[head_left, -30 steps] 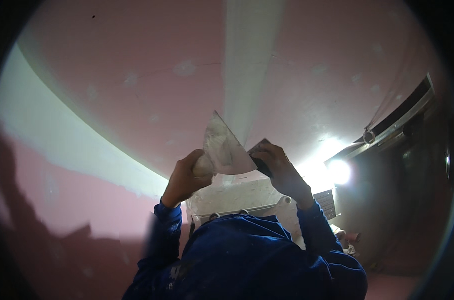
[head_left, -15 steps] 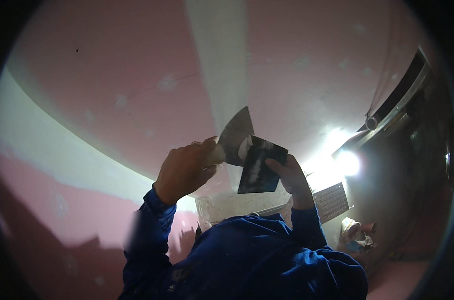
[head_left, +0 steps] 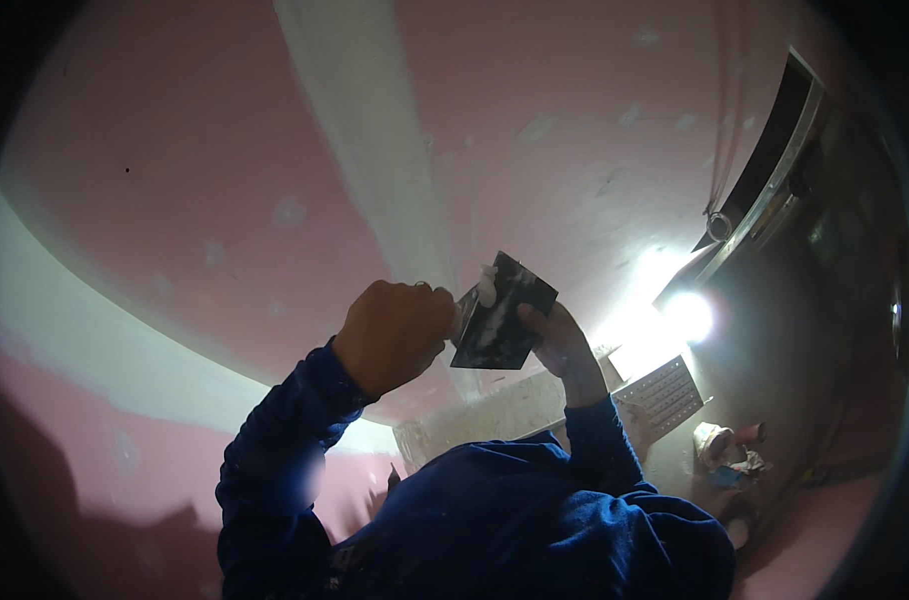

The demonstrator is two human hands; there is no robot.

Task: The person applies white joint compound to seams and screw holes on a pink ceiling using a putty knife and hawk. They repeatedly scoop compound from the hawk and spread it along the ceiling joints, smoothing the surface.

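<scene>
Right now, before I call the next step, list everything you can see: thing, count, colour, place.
Pink board surface: one, pink, fills the background.
Filler strips: two, white, one running down the middle, one curving across the left.
Mud tray: one, dark, white-smeared, centre.
Putty knife: one, mostly hidden, against the tray.
Work lamp: one, bright white, right.
Left hand: fisted on the knife.
Right hand: holds the tray.
Sleeves: two, blue.

Left hand (head_left: 395, 335) fisted on a knife (head_left: 469, 312), blade against a dark hawk (head_left: 502, 312) with white compound, right hand (head_left: 558, 340) gripping the hawk from below, pink wall (head_left: 175, 160) with white seam (head_left: 370, 150), bright lamp (head_left: 687, 316) at right
</scene>
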